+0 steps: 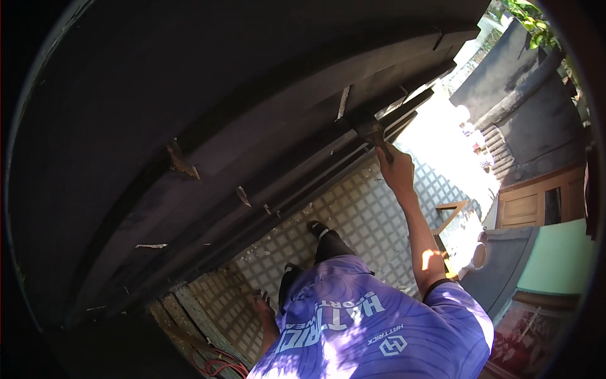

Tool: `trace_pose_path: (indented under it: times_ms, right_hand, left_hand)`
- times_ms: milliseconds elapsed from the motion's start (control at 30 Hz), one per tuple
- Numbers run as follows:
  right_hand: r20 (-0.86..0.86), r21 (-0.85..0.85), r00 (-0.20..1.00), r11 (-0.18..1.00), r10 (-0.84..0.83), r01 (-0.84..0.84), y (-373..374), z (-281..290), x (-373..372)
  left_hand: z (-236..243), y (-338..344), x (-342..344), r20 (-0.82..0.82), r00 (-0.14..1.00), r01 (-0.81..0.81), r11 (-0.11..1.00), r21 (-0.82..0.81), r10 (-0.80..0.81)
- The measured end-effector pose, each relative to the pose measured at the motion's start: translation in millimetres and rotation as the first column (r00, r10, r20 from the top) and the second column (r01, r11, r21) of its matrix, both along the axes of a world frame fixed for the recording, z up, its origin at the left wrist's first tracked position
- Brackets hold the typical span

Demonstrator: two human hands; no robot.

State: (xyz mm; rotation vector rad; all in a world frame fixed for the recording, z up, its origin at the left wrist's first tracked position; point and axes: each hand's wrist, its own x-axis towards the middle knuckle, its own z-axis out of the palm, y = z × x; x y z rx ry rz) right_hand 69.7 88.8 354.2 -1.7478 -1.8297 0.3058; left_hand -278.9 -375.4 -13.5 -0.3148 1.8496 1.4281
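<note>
The dark wooden panel (208, 145), flaking and splintered, fills the view above the tiled floor (360, 215). Below the panel's lower edge the left hand (264, 311) hangs loosely open and empty, while further right the right hand (394, 169) is closed around a scraper (372, 132) pressed against the panel's slats. Scraping well probably means holding the blade flat and stroking along the grain.

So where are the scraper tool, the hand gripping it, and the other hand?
scraper (371, 131), head view, on its blade against the dark boards.
right hand (396, 169), head view, on the back of the hand.
left hand (264, 309), head view, on the palm area, hanging free.
</note>
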Motion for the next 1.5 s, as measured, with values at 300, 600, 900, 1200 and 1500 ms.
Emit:
trace_pose_path:
  times_ms: [300,600,900,1200,1500]
  right_hand:
    - [0.12,-0.305,0.881,0.861,0.459,-0.407,-70.6,13.9,-64.8]
    - [0.023,-0.015,0.998,0.998,0.061,-0.06,-21.8,2.2,-25.3]
    - [-0.003,0.062,0.927,0.925,0.375,-0.374,-30.3,-20.2,-73.7]
    - [0.116,-0.096,0.933,0.939,0.34,-0.33,-12.3,6.4,-59.2]
    - [0.426,0.048,0.901,0.996,-0.083,0.069,162.2,-19.2,137.9]
  left_hand:
    - [-35.8,-35.1,-53.0,0.085,0.995,0.044,0.999,0.018,-0.046]
    - [-55.4,-58.6,-31.0,0.032,0.995,0.084,0.984,0.155,-0.09]
    - [-90.9,-56.5,-10.3,0.104,0.994,0.002,0.995,0.104,-0.013]
    - [-112.6,-58.8,-12.2,-0.414,0.794,0.51,0.858,0.057,-0.445]
    - [-70.7,-16.7,-1.9,0.033,0.968,0.215,0.893,0.394,-0.247]
